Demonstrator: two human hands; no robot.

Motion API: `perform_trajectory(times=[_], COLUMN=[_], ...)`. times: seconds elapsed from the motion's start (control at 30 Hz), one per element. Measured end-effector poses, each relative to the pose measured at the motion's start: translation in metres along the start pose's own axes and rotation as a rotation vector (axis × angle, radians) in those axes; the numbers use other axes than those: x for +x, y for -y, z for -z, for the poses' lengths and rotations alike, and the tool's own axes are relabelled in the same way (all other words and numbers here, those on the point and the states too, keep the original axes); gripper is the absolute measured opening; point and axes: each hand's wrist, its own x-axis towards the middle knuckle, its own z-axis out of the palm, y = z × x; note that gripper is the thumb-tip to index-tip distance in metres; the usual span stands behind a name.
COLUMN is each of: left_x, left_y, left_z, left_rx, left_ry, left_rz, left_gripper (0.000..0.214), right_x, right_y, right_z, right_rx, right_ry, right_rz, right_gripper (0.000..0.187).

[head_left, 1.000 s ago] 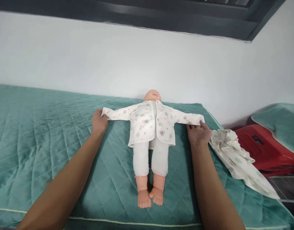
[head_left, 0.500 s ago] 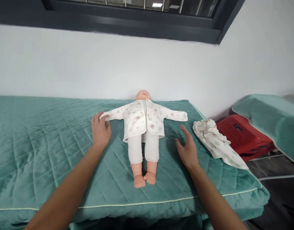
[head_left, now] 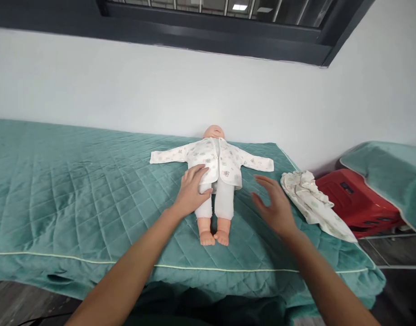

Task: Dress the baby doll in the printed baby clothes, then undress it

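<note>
On its back lies a baby doll (head_left: 204, 225), its head toward the wall and bare feet toward me. It wears a white patterned jacket (head_left: 201, 151) with both sleeves spread out sideways; white cloth covers its legs. My left hand (head_left: 191, 190) is over the jacket's lower left edge and the doll's thigh, fingers apart; whether it touches them I cannot tell. My right hand (head_left: 274, 206) hovers to the right of the doll, fingers spread and holding nothing.
The doll lies on a green quilted bed cover (head_left: 92, 203) with pale piping. A crumpled patterned cloth (head_left: 311, 201) rests at its right edge. Beyond that is a red plastic object (head_left: 357, 197), partly under another green cover (head_left: 387, 167). A white wall (head_left: 143, 86) stands behind.
My left hand has moved right, from the doll's left sleeve cuff to the jacket's lower edge. My right hand stays beside the doll. The view has shifted slightly.
</note>
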Motion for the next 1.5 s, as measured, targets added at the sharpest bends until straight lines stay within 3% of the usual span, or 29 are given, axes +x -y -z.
perform_trajectory(times=[0.1, 0.23, 0.37, 0.47, 0.63, 0.8, 0.93, 1.03, 1.13, 1.33, 1.5], left_x=[0.003, 0.002, 0.000, -0.003, -0.010, -0.014, -0.014, -0.014, -0.013, -0.011, -0.012], left_y=[0.000, 0.007, 0.015, 0.020, 0.027, 0.032, 0.033, 0.033, 0.032, 0.026, 0.026], left_z=[-0.006, 0.000, 0.003, 0.004, 0.009, 0.012, 0.011, 0.010, 0.011, 0.015, 0.015], left_rx=[-0.029, -0.165, -0.332, -0.423, -0.522, -0.631, -0.586, -0.527, -0.401, -0.248, -0.176], left_ry=[-0.088, -0.182, -0.258, -0.388, -0.588, -0.673, -0.658, -0.494, -0.309, -0.221, -0.218], left_rz=[0.095, 0.176, 0.353, 0.517, 0.593, 0.650, 0.672, 0.635, 0.582, 0.597, 0.679], left_gripper=[0.047, 0.012, 0.017, 0.025, 0.033, 0.030, 0.030, 0.044, 0.056, 0.030, 0.034], right_x=[0.026, 0.042, 0.033, 0.026, 0.030, 0.031, 0.026, 0.023, 0.021, 0.015, 0.007], right_y=[0.032, 0.037, 0.023, 0.010, -0.001, -0.004, -0.010, -0.012, -0.009, -0.002, -0.003], right_z=[-0.047, -0.081, -0.080, -0.073, -0.067, -0.061, -0.068, -0.075, -0.076, -0.070, -0.062], right_rx=[0.086, 0.146, 0.330, 0.534, 0.845, 0.983, 0.846, 0.608, 0.385, 0.037, -0.092], right_ry=[0.078, -0.097, -0.213, -0.381, -0.710, -0.794, -0.722, -0.591, -0.380, 0.003, 0.079], right_rz=[0.012, -0.155, -0.473, -0.708, -0.893, -0.979, -0.961, -0.938, -0.899, -0.845, -0.891], right_gripper=[0.041, 0.017, 0.021, 0.027, 0.032, 0.035, 0.039, 0.052, 0.059, 0.037, 0.034])
